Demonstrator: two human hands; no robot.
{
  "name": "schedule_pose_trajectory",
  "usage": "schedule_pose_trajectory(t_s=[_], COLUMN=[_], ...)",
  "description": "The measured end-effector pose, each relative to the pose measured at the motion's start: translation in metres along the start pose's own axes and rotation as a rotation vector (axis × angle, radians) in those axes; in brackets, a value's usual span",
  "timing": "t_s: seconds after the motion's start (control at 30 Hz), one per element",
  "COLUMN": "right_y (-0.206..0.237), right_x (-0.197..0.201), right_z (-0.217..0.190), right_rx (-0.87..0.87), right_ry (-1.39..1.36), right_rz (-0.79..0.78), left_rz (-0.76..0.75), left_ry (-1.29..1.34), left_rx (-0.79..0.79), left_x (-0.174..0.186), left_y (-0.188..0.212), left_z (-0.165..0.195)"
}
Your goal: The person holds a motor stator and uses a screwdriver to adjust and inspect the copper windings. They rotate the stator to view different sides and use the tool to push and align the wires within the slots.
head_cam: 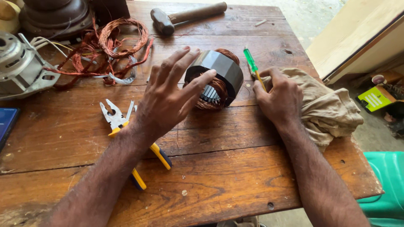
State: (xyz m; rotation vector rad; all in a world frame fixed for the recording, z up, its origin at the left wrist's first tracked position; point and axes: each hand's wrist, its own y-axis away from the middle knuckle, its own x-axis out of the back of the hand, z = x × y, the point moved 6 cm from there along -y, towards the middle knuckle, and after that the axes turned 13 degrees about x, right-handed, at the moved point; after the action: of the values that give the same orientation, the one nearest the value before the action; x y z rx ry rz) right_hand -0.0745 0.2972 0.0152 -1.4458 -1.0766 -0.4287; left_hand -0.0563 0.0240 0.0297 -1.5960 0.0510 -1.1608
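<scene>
The left hand (168,94), fingers spread wide, steadies a black motor stator (216,80) with copper windings lying on its side mid-worktop (227,168). The right hand (280,98), resting on a beige rag (326,109), grips what appears to be a green-handled screwdriver (253,67) just beside the stator. Yellow-handled pliers (126,134) lie under the left wrist; loose copper wire (113,46) and a hammer (185,17) lie beyond.

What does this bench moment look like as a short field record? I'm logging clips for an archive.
Surface: worn wooden table
Left hand: fingers spread on the motor stator
Right hand: grips a green-handled screwdriver, resting by a tan cloth
Near left forearm: pliers with yellow and blue handles
Far side: hammer, loose copper wire coils
</scene>
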Motion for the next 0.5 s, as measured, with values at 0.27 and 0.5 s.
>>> schedule_pose_trajectory(t_s=[0.27,0.5], right_y=[0.002,0.004], right_x=[-0.013,-0.02], right_z=[0.013,0.02], right_rx=[0.065,0.047], right_ry=[0.018,0.017], right_rz=[-0.065,-0.14], left_rz=[-0.078,-0.076], left_ry=[0.087,0.135], left_rx=[0.024,0.06], left_x=[-0.005,-0.001], left_y=[-0.005,-0.007], left_z=[0.016,0.019])
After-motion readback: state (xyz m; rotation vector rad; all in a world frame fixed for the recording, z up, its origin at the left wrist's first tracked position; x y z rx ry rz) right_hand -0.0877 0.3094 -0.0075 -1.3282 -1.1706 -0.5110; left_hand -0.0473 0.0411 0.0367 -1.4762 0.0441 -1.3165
